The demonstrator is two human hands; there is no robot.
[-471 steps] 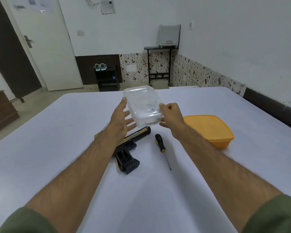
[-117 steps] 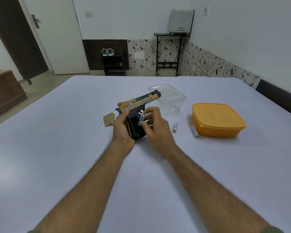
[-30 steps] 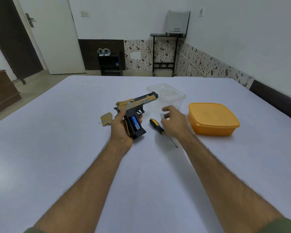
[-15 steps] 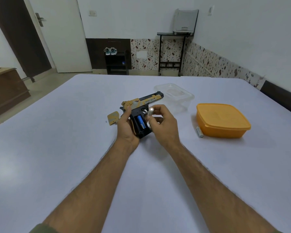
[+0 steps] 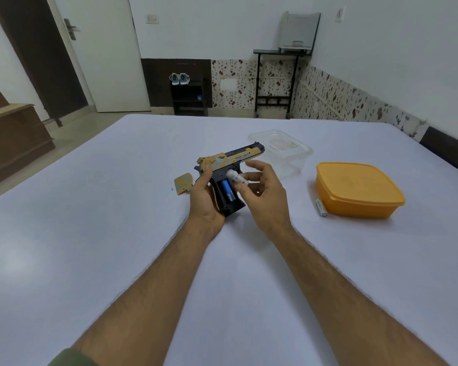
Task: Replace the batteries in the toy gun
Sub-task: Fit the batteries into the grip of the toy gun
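gun [image 5: 229, 169] sits mid-frame in my left hand [image 5: 205, 204], grip bay facing up for loading; right hand [image 5: 265, 192] pinches a white cell [image 5: 238, 177] (blue one [image 5: 228, 190] seated).

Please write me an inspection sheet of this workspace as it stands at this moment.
Surface: white table, flat and uncluttered near the person.
Job's things: toy gun with grip compartment open, blue battery seated inside; white battery at the compartment mouth; loose battery lying against the orange container; detached cover left of the gun, with a tiny part, perhaps a screw, beside it.
Clutter: clear plastic container behind the gun.
Grippers: left hand grips the gun; right hand pinches the white battery.
Cables: nothing seen.
Surroundings: white door, shoes on a dark rack, black stand, wooden furniture at left.
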